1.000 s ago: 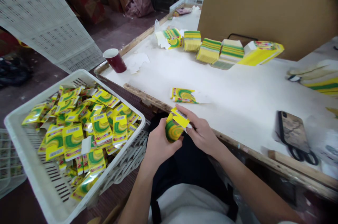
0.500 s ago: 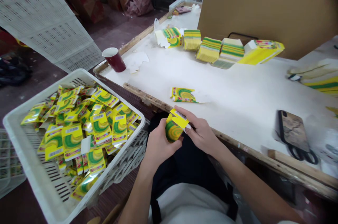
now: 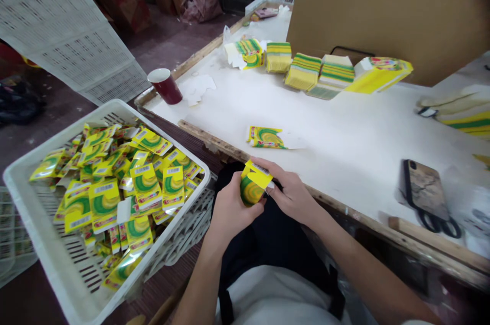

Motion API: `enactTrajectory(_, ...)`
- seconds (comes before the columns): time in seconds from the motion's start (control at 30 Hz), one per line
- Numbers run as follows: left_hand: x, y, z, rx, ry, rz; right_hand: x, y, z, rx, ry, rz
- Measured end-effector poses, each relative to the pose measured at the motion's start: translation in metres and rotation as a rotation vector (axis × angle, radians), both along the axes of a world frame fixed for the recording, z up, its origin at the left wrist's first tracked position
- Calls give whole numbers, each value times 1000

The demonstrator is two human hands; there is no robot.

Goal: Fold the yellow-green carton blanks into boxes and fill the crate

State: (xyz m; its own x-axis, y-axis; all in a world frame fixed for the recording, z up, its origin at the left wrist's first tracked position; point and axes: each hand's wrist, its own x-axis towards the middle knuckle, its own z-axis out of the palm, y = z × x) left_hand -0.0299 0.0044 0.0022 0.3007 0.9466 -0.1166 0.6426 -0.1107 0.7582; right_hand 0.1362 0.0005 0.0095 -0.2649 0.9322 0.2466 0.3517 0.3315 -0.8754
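Your left hand [image 3: 229, 210] was wrapped around the yellow-green carton [image 3: 250, 191], held over your lap just off the table edge [image 3: 344, 202]. Your right hand [image 3: 293, 195] pinched its top flap [image 3: 260, 174], which sat lower than half a second before (nearly closed). The crate [image 3: 15, 177] of like cartons lay to your left.

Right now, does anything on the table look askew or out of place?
Yes: the rightmost carton stack leans over sideways, and the phone lies on top of the scissors.
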Motion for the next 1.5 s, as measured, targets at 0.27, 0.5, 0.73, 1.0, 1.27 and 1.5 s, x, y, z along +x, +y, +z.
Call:
enactTrajectory(0.27,0,-1,2,12,9,3,0,0,0,2,-6,-6)
enactTrajectory(0.5,0,-1,1,26,17,5,0,-1,1,25,-3,-19)
enactTrajectory(0.73,0,-4,1,4,-90,-71,6,0,6,146,-156,75)
enactTrajectory(1.0,-6,0,4,-6,-76,-120,9,-4,3,122,-217,207)
enactTrajectory(1.27,1,-2,8,130,-116,3,-14,-5,-1,-279,605,-6)
enactTrajectory(1.5,4,-9,-5,331,-64,24,-24,-3,1,-523,894,96)
